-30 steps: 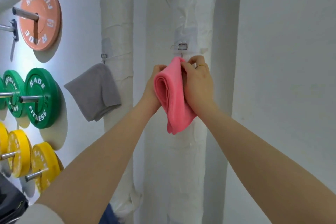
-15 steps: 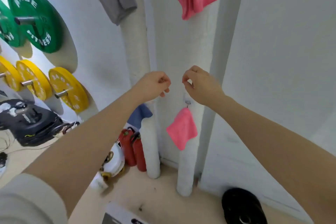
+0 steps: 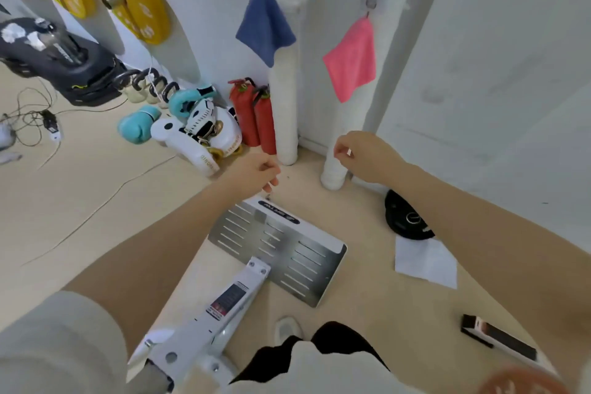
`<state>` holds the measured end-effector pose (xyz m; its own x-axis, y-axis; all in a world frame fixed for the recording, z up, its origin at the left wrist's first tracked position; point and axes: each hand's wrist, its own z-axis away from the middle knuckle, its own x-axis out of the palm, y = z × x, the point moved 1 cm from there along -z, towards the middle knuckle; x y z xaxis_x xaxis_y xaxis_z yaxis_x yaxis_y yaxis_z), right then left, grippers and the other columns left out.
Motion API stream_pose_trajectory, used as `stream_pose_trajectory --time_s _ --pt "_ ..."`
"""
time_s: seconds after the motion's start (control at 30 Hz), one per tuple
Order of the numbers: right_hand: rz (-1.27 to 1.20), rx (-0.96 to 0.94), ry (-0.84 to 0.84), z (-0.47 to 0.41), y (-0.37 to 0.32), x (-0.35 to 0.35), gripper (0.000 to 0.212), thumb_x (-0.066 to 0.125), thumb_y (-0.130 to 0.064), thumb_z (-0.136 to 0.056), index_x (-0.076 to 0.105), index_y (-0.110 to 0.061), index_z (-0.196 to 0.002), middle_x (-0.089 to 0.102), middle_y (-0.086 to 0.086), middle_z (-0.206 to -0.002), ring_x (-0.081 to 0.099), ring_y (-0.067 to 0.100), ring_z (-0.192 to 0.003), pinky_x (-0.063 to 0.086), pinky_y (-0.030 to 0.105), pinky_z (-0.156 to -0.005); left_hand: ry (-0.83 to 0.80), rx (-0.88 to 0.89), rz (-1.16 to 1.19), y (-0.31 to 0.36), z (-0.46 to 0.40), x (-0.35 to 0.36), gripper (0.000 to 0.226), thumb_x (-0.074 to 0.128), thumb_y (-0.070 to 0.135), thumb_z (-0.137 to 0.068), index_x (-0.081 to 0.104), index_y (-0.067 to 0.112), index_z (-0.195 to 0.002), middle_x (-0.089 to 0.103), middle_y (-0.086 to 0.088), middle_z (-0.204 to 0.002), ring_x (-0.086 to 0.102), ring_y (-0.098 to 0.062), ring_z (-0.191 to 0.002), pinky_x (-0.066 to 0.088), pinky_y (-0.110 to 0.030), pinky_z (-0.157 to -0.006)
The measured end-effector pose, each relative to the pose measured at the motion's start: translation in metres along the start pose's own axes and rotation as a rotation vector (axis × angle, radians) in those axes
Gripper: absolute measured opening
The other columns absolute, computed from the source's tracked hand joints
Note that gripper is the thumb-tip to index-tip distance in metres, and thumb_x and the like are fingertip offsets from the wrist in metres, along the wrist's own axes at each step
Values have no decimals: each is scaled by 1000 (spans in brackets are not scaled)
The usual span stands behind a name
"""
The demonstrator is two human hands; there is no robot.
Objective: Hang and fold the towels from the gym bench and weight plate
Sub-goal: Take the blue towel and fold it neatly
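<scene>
A pink towel hangs from a hook on the right white wrapped pipe. On the left pipe, a blue towel hangs from its own hook. A white towel lies flat on the floor by a black weight plate at the right. My left hand and my right hand are both held out low in front of me, fingers curled, holding nothing. The white gym bench frame with its slotted metal foot plate stands below my hands.
Yellow weight plates sit on wall pegs at upper left. Two red fire extinguishers, boxing gloves and kettlebells crowd the floor by the pipes. Cables trail at left. A dark flat box lies at lower right.
Both hands let go of the upper pink towel, which stayed hanging on its hook. My view has since tilted down to the floor and both empty hands have dropped lower.
</scene>
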<state>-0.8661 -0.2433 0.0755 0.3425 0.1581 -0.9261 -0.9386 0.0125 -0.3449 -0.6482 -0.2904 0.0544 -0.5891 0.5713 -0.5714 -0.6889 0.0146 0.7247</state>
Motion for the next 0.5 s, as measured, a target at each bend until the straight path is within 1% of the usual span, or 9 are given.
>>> stream_pose_trajectory --time_s 0.07,0.13,0.23,0.27,0.33,0.37,0.43,0.5 --pt "-11 -30 -82 12 -5 19 23 43 -15 -93 61 -4 -102 61 13 -107 55 28 -95 44 39 -85 -1 -66 17 -20 24 16 15 48 17 -94 59 8 -95 64 4 -75 59 -12 -65 49 -27 -71" --pt "-33 -60 -154 26 -12 39 25 43 -18 -94 62 -7 -106 61 11 -111 55 26 -100 41 31 -83 21 -127 23 -37 50 34 15 49 17 -93 60 8 -90 64 4 -73 58 -11 -64 48 -25 -69" --pt "-87 -100 -284 52 -24 70 26 42 -20 -95 61 -11 -110 62 6 -114 54 22 -102 37 25 -77 30 -229 62 -61 93 62 16 48 21 -93 60 12 -88 66 3 -78 62 -15 -71 50 -32 -73" --pt "-86 -130 -334 62 -28 81 27 41 -20 -95 60 -11 -111 62 4 -111 54 21 -98 36 21 -73 27 -250 66 -70 108 70 16 47 21 -93 60 12 -89 67 2 -81 62 -16 -72 50 -33 -74" --pt "-80 -156 -417 83 -37 99 26 40 -21 -96 59 -11 -111 57 -3 -95 50 16 -81 34 14 -59 23 -281 30 -83 135 83 15 47 19 -93 60 12 -92 68 -2 -86 61 -14 -71 49 -32 -73" --pt "-87 -170 -454 95 -43 107 26 41 -21 -95 59 -10 -110 54 -3 -90 48 14 -76 35 13 -59 39 -300 20 -89 149 87 14 47 18 -93 60 12 -93 68 -4 -90 61 -14 -71 49 -30 -72" --pt "-84 -236 -514 115 -58 123 25 43 -20 -94 62 -9 -107 59 2 -93 50 18 -82 39 21 -71 120 -337 78 -97 181 91 15 46 16 -93 61 11 -97 68 -6 -93 61 -14 -72 48 -26 -69" --pt "-33 -308 -554 132 -76 134 25 43 -20 -94 63 -6 -102 64 8 -98 56 26 -91 46 33 -80 224 -366 162 -106 215 95 16 46 17 -94 60 13 -99 68 -3 -91 60 -13 -71 46 -16 -58"
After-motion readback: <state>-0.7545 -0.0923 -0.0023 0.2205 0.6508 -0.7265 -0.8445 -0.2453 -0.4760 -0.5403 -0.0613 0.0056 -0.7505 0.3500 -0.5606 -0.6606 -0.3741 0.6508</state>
